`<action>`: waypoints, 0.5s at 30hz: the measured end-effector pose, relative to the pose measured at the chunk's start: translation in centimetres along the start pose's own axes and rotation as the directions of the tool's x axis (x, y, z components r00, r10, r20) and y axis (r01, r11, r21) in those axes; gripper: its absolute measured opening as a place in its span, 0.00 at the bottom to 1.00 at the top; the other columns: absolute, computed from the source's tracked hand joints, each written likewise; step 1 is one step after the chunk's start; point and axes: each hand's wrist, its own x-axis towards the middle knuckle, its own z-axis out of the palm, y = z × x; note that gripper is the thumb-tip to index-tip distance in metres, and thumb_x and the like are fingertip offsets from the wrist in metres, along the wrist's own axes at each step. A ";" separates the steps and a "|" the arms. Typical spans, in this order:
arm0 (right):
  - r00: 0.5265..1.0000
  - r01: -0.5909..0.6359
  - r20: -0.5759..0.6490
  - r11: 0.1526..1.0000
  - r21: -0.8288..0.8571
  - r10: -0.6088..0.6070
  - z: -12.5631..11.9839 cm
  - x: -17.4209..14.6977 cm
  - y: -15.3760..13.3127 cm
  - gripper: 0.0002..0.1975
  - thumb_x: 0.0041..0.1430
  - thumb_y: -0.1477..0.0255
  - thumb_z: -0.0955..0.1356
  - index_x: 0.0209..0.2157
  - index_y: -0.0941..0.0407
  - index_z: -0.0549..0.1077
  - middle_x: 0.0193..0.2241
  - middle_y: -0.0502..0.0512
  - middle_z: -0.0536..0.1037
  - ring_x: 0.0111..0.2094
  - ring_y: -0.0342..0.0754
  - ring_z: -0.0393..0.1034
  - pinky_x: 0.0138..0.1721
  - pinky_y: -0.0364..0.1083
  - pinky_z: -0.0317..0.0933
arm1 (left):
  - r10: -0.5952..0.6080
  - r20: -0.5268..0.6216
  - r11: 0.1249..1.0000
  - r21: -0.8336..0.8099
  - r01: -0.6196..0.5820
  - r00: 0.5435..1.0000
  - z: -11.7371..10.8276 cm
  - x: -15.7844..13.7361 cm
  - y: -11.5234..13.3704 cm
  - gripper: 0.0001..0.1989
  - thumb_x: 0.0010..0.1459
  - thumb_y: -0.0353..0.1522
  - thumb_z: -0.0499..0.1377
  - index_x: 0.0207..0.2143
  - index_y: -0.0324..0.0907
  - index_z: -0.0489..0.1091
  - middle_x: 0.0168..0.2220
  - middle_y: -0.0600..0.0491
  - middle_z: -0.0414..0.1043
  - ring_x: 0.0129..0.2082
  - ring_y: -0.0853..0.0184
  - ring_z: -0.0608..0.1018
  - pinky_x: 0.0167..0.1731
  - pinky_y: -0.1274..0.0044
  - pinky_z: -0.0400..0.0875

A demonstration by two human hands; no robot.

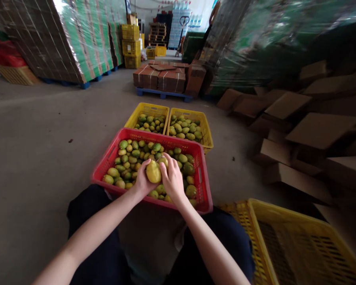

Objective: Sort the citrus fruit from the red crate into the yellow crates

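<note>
A large yellow lemon (153,172) rests in my left hand (142,181), whose fingers curl around its side over the red crate (207,186). Close beside it, my right hand (172,179) is closed on a second, greener lemon (163,161), partly covered by the fingers. Both hands are nearly touching. Below them the red crate is filled with many green and yellow lemons (132,160) of mixed sizes. My forearms hide part of the crate's near rim.
Two yellow crates (207,128) of green-yellow lemons stand just beyond the red one. A yellow crate (293,213) sits by my right knee. Open cardboard boxes (320,128) pile up on the right. Ahead, flattened cardboard bundles (170,80) lie on a blue pallet (163,94), between wrapped stacks.
</note>
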 end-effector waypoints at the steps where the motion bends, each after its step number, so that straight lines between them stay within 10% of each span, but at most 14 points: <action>1: 0.999 0.035 0.042 0.998 -0.050 -0.033 0.2 -0.2 -0.1 0.23 0.62 0.59 0.59 0.56 0.51 0.65 0.54 0.63 0.67 0.51 0.59 0.64 0.52 0.60 0.58 | -0.003 -0.015 1.000 0.010 0.003 1.000 0.0 0.1 0.0 0.27 0.49 0.48 0.54 0.45 0.40 0.68 0.40 0.48 0.75 0.45 0.56 0.76 0.42 0.68 0.71; 9: 0.972 0.234 0.037 0.953 -0.192 -0.231 2.3 -2.1 -0.5 0.31 0.48 0.55 0.71 0.54 0.53 0.68 0.52 0.67 0.67 0.55 0.66 0.58 0.53 0.65 0.55 | 0.084 -0.047 0.982 0.172 -0.074 0.995 -1.1 -0.2 0.3 0.35 0.50 0.57 0.48 0.45 0.37 0.69 0.37 0.45 0.75 0.43 0.54 0.76 0.40 0.67 0.71; 15: 0.969 0.209 0.077 0.945 0.251 -0.234 1.0 -1.8 -0.8 0.27 0.52 0.64 0.70 0.54 0.51 0.65 0.49 0.60 0.71 0.51 0.57 0.66 0.52 0.55 0.62 | 0.344 -0.110 0.911 0.282 -0.302 0.933 -1.2 1.0 2.7 0.28 0.54 0.53 0.44 0.38 0.42 0.70 0.35 0.49 0.75 0.38 0.61 0.77 0.37 0.70 0.72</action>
